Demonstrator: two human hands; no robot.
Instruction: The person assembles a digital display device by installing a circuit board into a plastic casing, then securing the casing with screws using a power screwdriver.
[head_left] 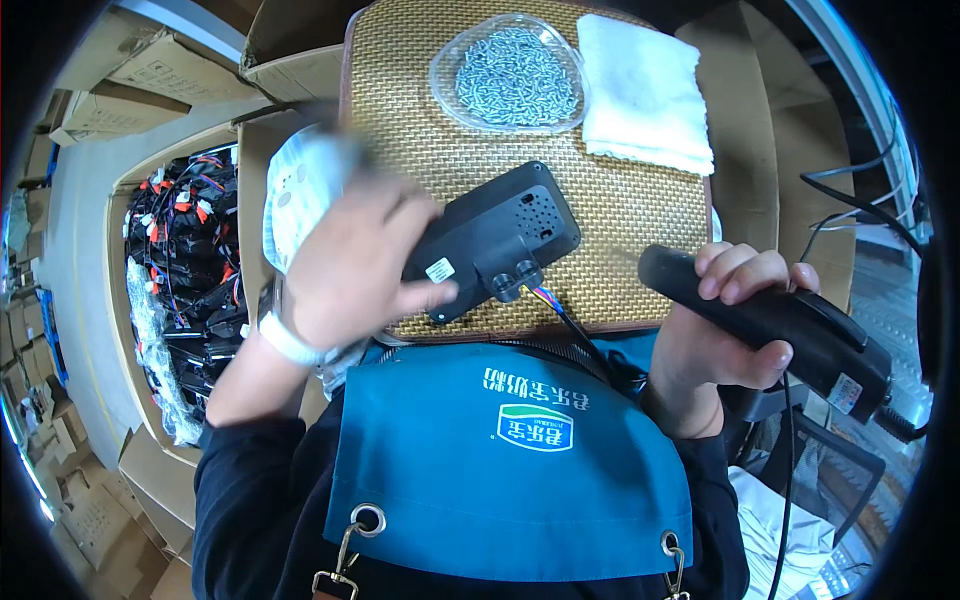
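A black plastic housing (500, 235) lies tilted on the woven mat, with a perforated patch at one end and colored wires running out toward me. Over its left end is my left hand (365, 250), the thumb stretched across the housing's edge. Motion smears its other fingers, and a dark blur beside them cannot be made out. To the right, my right hand (735, 315) is closed around a black corded electric screwdriver (800, 325). The screwdriver's front end points left toward the housing but stays apart from it; its tip is blurred.
On the woven mat (400, 90), a clear tray (437, 85) of silver screws stands beside a folded white cloth (645, 90). A carton (125, 340) at left holds several black wired units (190, 250). A white plastic bag (290, 190) adjoins the mat. The screwdriver's cord (790, 470) hangs down at right.
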